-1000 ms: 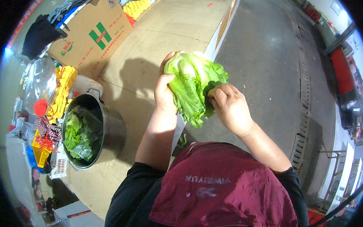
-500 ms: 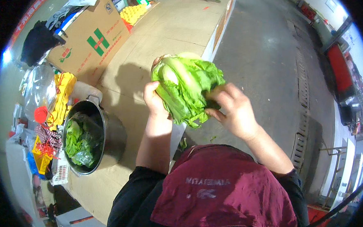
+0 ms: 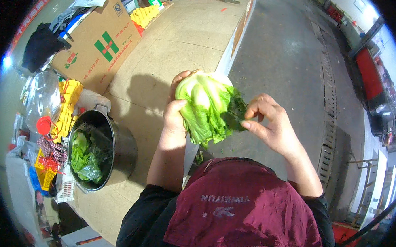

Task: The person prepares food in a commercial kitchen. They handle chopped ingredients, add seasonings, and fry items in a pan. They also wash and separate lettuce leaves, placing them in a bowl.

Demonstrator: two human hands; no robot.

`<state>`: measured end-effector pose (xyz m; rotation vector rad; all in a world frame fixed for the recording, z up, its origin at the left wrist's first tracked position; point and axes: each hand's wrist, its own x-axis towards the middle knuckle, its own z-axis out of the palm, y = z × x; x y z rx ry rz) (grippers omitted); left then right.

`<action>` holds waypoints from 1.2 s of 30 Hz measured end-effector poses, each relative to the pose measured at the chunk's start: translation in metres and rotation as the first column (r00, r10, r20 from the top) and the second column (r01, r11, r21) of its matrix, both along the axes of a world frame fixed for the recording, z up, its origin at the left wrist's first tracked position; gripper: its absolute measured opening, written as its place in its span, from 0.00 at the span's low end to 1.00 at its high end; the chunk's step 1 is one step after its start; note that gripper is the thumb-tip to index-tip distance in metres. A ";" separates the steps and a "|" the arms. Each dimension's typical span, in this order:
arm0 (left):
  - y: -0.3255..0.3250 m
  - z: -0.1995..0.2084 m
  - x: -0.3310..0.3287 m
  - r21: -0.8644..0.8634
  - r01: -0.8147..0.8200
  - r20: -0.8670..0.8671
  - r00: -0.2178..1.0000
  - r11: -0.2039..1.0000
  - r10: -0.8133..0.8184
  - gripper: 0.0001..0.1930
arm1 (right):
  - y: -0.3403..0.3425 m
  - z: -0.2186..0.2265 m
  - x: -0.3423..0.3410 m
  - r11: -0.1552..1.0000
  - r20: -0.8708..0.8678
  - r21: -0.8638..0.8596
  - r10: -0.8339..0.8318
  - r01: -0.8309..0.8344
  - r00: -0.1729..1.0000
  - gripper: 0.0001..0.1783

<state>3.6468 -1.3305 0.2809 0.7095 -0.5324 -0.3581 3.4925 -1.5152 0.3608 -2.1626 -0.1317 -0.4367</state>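
Head view: one lettuce head [image 3: 202, 106], held before your maroon apron [image 3: 238, 211]. Likely light, crisp-ribbed, easily torn; cup its pale end [image 3: 199, 84]. Your left hand [image 3: 174, 116]: curled around it. Your right hand [image 3: 269, 124]: thumb and forefinger nearly meeting at a dark leaf [image 3: 236, 112], pinch uncertain.

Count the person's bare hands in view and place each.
2. The left hand grips the lettuce from the left; the right hand is at its leaf edge on the right. The lettuce hides part of the left hand.
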 end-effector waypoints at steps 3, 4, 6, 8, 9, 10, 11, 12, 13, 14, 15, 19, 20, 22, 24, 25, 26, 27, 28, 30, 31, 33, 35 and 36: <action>-0.002 0.002 -0.005 0.062 0.106 0.070 0.991 0.992 -0.110 0.39 | 0.014 -0.010 0.015 0.993 0.016 0.018 -0.113 0.113 0.993 0.15; -0.003 0.003 -0.007 0.090 0.165 0.102 0.980 0.982 -0.174 0.40 | 0.017 -0.014 0.019 0.991 0.028 0.000 -0.132 0.132 0.991 0.16; -0.002 0.004 -0.008 0.149 0.185 0.231 0.949 0.971 -0.216 0.40 | 0.015 -0.022 0.024 0.971 -0.117 0.019 -0.235 0.239 0.965 0.16; 0.003 0.005 -0.008 0.195 0.212 0.258 0.931 0.958 -0.258 0.38 | 0.010 -0.028 0.026 0.968 -0.252 0.094 -0.202 0.231 0.946 0.14; 0.006 0.005 -0.007 0.274 0.204 0.302 0.909 0.940 -0.286 0.37 | 0.006 -0.031 0.026 0.975 -0.322 0.101 -0.154 0.196 0.934 0.13; 0.009 0.005 -0.005 0.343 0.193 0.348 0.883 0.919 -0.316 0.36 | 0.003 -0.032 0.026 0.980 -0.368 0.108 -0.117 0.167 0.923 0.12; 0.012 0.005 -0.003 0.391 0.165 0.389 0.862 0.905 -0.325 0.36 | -0.001 -0.033 0.025 0.983 -0.413 0.117 -0.079 0.139 0.907 0.11; 0.015 0.005 -0.001 0.442 0.189 0.376 0.849 0.877 -0.372 0.35 | -0.004 -0.033 0.025 0.985 -0.456 0.128 -0.042 0.112 0.889 0.11; 0.017 0.005 0.002 0.473 0.200 0.362 0.844 0.858 -0.396 0.34 | -0.006 -0.031 0.025 0.986 -0.478 0.149 0.012 0.068 0.878 0.11; 0.020 0.004 0.005 0.523 0.215 0.360 0.822 0.825 -0.442 0.34 | -0.009 -0.030 0.025 0.991 -0.499 0.105 -0.015 0.078 0.866 0.11; 0.022 0.004 0.008 0.554 0.232 0.343 0.811 0.800 -0.473 0.34 | -0.011 -0.027 0.026 0.995 -0.502 0.069 -0.026 0.070 0.864 0.11; 0.030 0.004 0.019 0.584 0.326 0.255 0.796 0.743 -0.549 0.36 | -0.010 -0.018 0.032 0.990 -0.516 -0.086 -0.140 0.112 0.845 0.12; 0.031 0.003 0.020 0.552 0.344 0.219 0.819 0.760 -0.530 0.36 | -0.007 -0.019 0.034 0.998 -0.477 -0.042 -0.059 0.044 0.877 0.13; 0.030 0.001 0.019 0.506 0.330 0.166 0.869 0.797 -0.466 0.36 | 0.001 -0.023 0.039 0.999 -0.427 -0.047 -0.040 0.022 0.903 0.16; 0.029 -0.001 0.018 0.492 0.327 0.121 0.892 0.807 -0.436 0.34 | 0.009 -0.032 0.047 0.999 -0.424 -0.035 -0.033 0.020 0.905 0.20; 0.027 -0.001 0.017 0.491 0.307 0.129 0.900 0.816 -0.416 0.32 | 0.011 -0.037 0.051 0.998 -0.451 -0.045 -0.054 0.038 0.891 0.20; 0.027 0.000 0.017 0.490 0.288 0.129 0.910 0.823 -0.395 0.30 | 0.012 -0.041 0.055 0.998 -0.463 -0.048 -0.056 0.039 0.885 0.19; 0.027 0.001 0.017 0.463 0.284 0.098 0.925 0.840 -0.367 0.30 | 0.010 -0.044 0.059 0.996 -0.435 -0.024 -0.085 0.082 0.897 0.18; 0.027 0.003 0.019 0.408 0.318 0.032 0.932 0.856 -0.362 0.30 | 0.009 -0.048 0.064 0.972 -0.471 0.183 -0.043 0.146 0.881 0.17; 0.030 0.007 0.023 0.355 0.438 -0.097 0.896 0.826 -0.433 0.30 | 0.002 -0.050 0.072 0.923 -0.547 0.372 0.131 0.099 0.827 0.17; 0.032 0.008 0.026 0.345 0.479 -0.135 0.876 0.807 -0.462 0.31 | -0.002 -0.050 0.075 0.898 -0.602 0.431 0.213 0.089 0.769 0.17; 0.037 0.008 0.031 0.324 0.554 -0.211 0.832 0.766 -0.512 0.34 | -0.007 -0.048 0.082 0.818 -0.628 0.571 0.386 0.064 0.676 0.16; 0.041 0.005 0.035 0.316 0.585 -0.272 0.810 0.747 -0.519 0.34 | -0.010 -0.044 0.087 0.934 -0.648 0.358 0.243 0.007 0.722 0.17; 0.042 0.002 0.036 0.316 0.596 -0.302 0.801 0.739 -0.517 0.34 | -0.009 -0.042 0.089 0.959 -0.617 0.278 0.225 -0.059 0.754 0.17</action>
